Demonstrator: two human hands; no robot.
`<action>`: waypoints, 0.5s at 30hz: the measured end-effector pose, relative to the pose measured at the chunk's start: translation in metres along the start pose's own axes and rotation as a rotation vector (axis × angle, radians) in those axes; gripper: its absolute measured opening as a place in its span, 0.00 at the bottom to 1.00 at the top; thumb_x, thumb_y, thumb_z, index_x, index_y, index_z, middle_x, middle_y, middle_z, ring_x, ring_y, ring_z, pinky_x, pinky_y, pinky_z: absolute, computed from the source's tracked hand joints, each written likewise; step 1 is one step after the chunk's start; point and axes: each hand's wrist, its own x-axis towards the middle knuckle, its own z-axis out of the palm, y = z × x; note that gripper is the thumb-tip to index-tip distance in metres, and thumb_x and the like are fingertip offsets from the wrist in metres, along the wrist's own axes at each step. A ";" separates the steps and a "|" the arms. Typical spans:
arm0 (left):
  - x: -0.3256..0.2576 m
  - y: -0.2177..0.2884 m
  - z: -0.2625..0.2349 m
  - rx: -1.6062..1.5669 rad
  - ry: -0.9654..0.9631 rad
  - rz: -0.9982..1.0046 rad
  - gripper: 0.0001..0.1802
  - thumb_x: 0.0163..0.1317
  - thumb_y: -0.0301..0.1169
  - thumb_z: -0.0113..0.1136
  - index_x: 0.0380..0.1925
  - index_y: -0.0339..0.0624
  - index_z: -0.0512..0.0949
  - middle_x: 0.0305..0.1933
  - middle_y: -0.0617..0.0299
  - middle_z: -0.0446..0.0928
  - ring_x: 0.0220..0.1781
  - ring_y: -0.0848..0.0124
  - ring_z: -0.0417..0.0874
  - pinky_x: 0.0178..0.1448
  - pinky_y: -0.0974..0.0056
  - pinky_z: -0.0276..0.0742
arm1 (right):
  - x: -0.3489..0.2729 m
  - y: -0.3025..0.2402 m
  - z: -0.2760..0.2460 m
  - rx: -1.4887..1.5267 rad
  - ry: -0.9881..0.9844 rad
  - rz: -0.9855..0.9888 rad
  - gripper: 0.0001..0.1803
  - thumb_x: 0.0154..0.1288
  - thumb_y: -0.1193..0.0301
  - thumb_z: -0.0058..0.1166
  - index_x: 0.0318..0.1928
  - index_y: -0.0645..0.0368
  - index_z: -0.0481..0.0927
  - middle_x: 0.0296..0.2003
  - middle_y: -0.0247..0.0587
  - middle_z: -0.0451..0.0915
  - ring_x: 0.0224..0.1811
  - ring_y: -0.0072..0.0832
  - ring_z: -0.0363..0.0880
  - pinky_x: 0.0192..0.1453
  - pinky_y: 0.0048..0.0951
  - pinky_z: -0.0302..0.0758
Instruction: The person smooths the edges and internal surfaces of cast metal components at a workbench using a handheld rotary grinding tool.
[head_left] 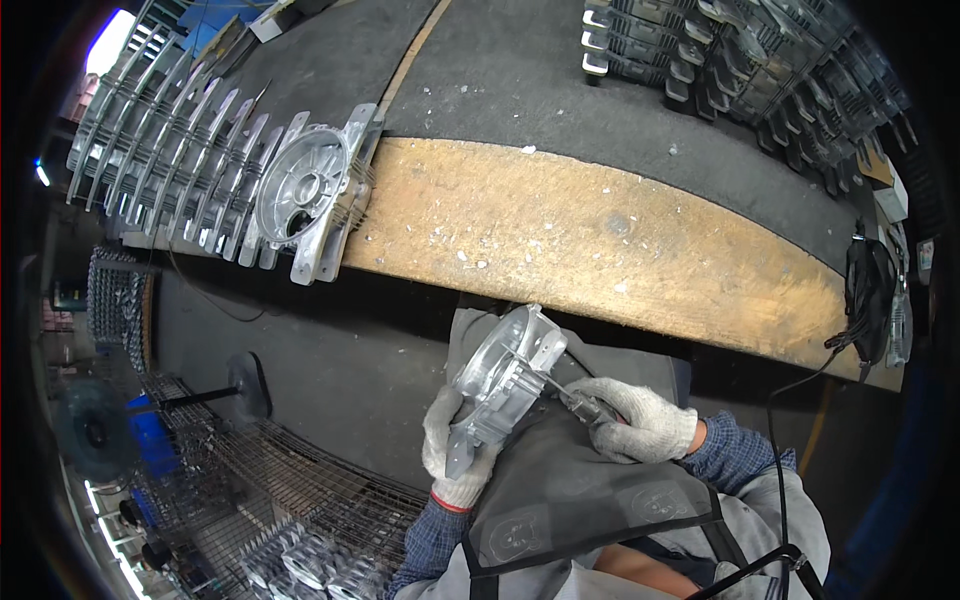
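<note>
My left hand (pixel 447 440), in a pale knitted glove, is closed round the lower end of a silvery cast metal housing (pixel 505 400). The housing is tilted above my lap, with its round hollow end toward the bench. In the same kind of glove, my right hand (pixel 640 418) grips a hand tool with a thin metal shaft (pixel 545 378). Its shaft reaches to the side of the housing, by the round rim. The fingers hide much of the handle, so its exact kind is not plain. A dark apron (pixel 560 490) covers my lap beneath both hands.
A wooden-edged bench (pixel 480 215) with a dark mat and scattered metal chips lies ahead. Similar castings stand in a row (pixel 200 165) at its left; more are stacked (pixel 740 70) at the far right. Left of me are a wire cage (pixel 310 470) and a fan (pixel 95 425).
</note>
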 end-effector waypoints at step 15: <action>0.034 -0.005 -0.023 -0.298 -0.110 -0.127 0.28 0.47 0.21 0.80 0.52 0.40 0.84 0.56 0.54 0.88 0.57 0.57 0.89 0.66 0.55 0.83 | 0.003 -0.035 -0.035 0.247 0.416 -0.056 0.41 0.75 0.63 0.68 0.76 0.71 0.62 0.31 0.40 0.83 0.15 0.24 0.77 0.16 0.28 0.72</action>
